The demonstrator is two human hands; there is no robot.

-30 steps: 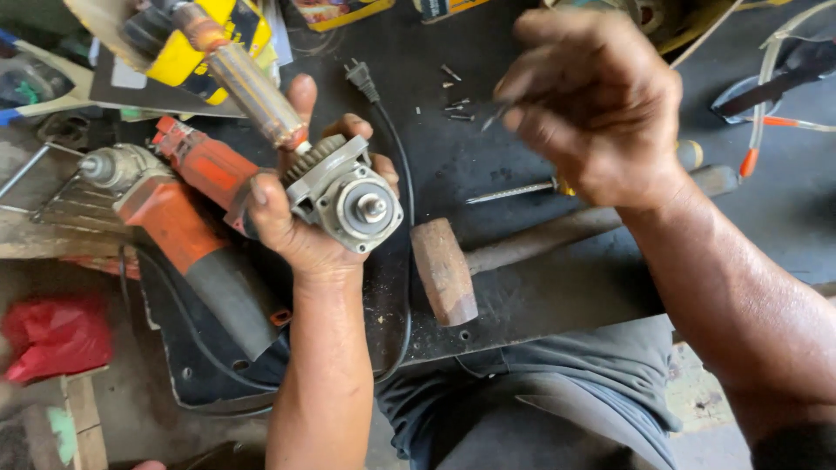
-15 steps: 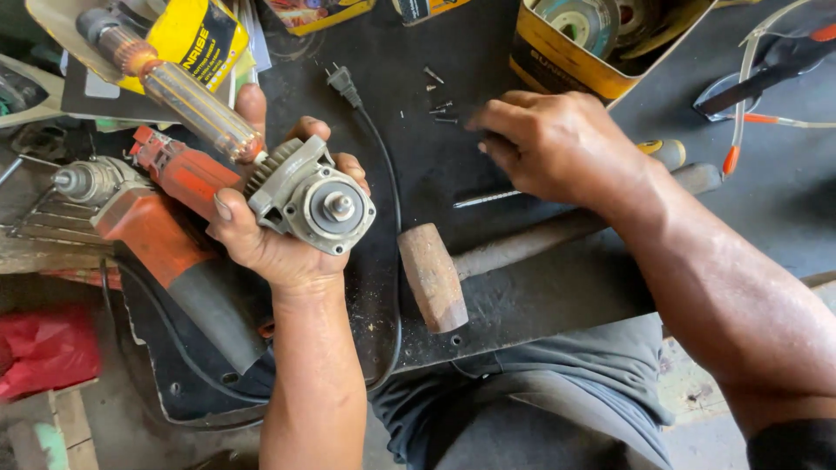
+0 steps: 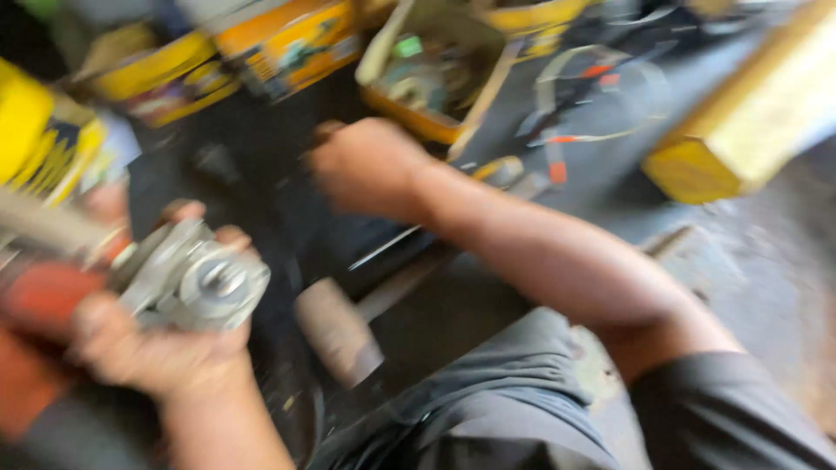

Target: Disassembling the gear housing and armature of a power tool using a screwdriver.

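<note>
Metal gear housing (image 3: pixel 187 278), lower left of frame, cupped in the left hand (image 3: pixel 144 344) with the grip closed around its body. Looks heavy, rigid, likely greasy; best held by the cast body, not the spindle. Right hand (image 3: pixel 370 165) at upper centre over the dark counter (image 3: pixel 488 148), fingers curled; motion blur hides whether it holds anything. Wooden mallet (image 3: pixel 340 331) centre. Yellow boxes: upper left (image 3: pixel 39 144), top centre (image 3: pixel 279 43), upper right (image 3: pixel 740 130).

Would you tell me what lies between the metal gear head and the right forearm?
In the head view, a wooden mallet lies on the dark mat between them.
</note>
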